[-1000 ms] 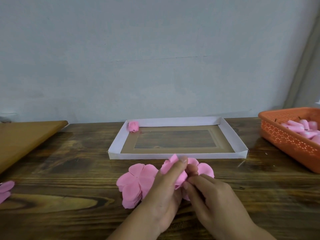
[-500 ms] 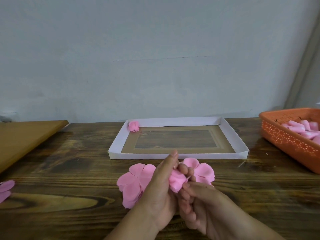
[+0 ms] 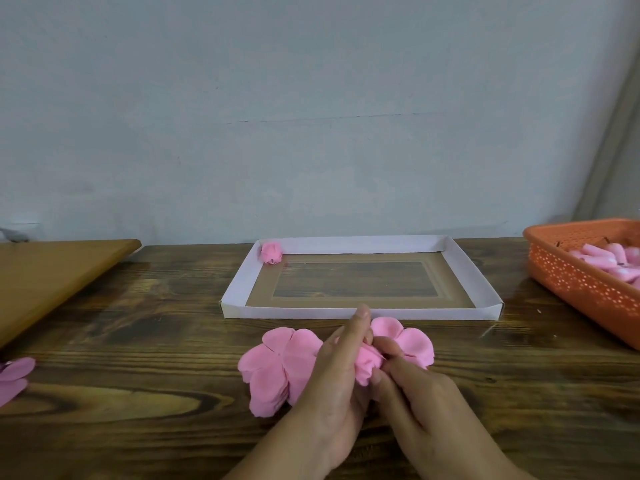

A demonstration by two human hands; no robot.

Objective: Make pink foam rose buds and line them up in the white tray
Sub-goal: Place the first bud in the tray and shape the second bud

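Observation:
Both hands meet just in front of the white tray [image 3: 239, 292]. My left hand [image 3: 332, 386] and my right hand [image 3: 419, 396] together pinch a half-folded pink foam bud [image 3: 367, 367], with two of its petals [image 3: 403, 336] still spread flat behind my fingers. A stack of flat pink foam petal pieces [image 3: 277, 365] lies on the table to the left of my left hand. One finished pink rose bud [image 3: 270, 252] sits in the tray's far left corner; the remainder of the tray holds nothing.
An orange perforated basket [image 3: 571, 271] with several pink foam pieces [image 3: 609, 259] stands at the right edge. A wooden board [image 3: 52, 268] lies at the far left. Another pink petal piece [image 3: 12, 375] lies at the left edge of the wooden table [image 3: 138, 341].
The petals that stood up between my fingers have been folded inward into a tighter bundle. My right hand has turned so its fingers curl under the bud. The petal stack and tray have not moved.

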